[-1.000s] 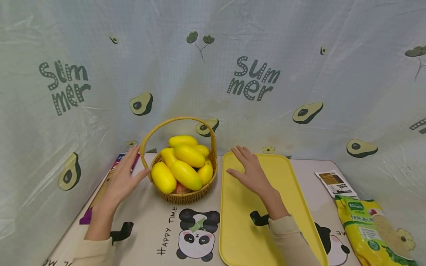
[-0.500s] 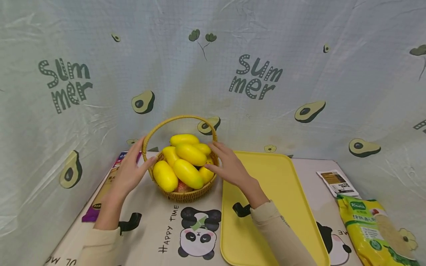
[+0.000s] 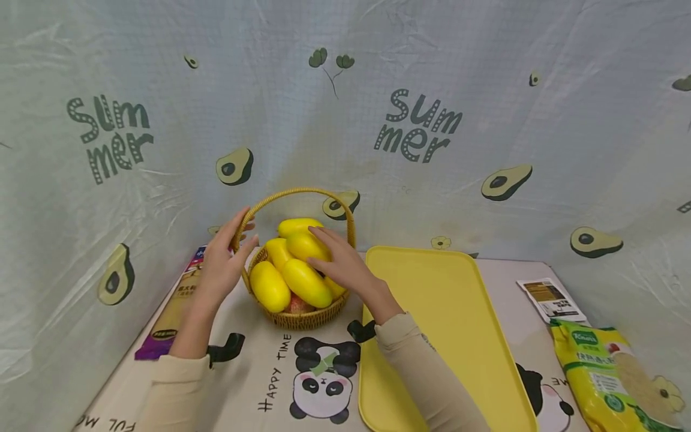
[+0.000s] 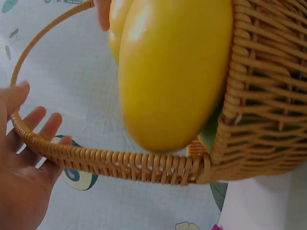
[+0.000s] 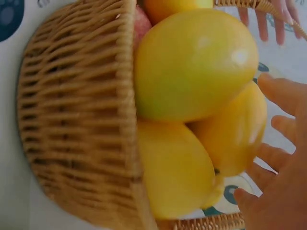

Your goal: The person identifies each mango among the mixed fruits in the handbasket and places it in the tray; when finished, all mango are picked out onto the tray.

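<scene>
A wicker basket point(image 3: 303, 320) with a tall arched handle point(image 3: 302, 191) is piled with several yellow mangoes point(image 3: 306, 282). A reddish round fruit point(image 3: 299, 305) shows low among them. My left hand point(image 3: 220, 267) is at the left side of the handle, fingers spread and loosely bent behind it, thumb apart. In the left wrist view, the handle crosses in front of that hand's fingers point(image 4: 50, 127). My right hand point(image 3: 345, 261) reaches in from the right, its fingertips right at an upper mango point(image 5: 235, 129) with thumb and fingers spread. Its palm hides part of the pile.
Right of the basket lies a yellow tray point(image 3: 432, 336). Beyond it are a small white-and-brown packet point(image 3: 550, 300) and a yellow Knorr bag point(image 3: 604, 372). A purple-ended package point(image 3: 173, 315) lies at the left edge. A patterned curtain point(image 3: 291, 120) encloses the table's back and sides.
My right hand has moved left from above the tray to the mangoes. My left hand has moved right, up to the basket handle. The basket and fruit have kept their places.
</scene>
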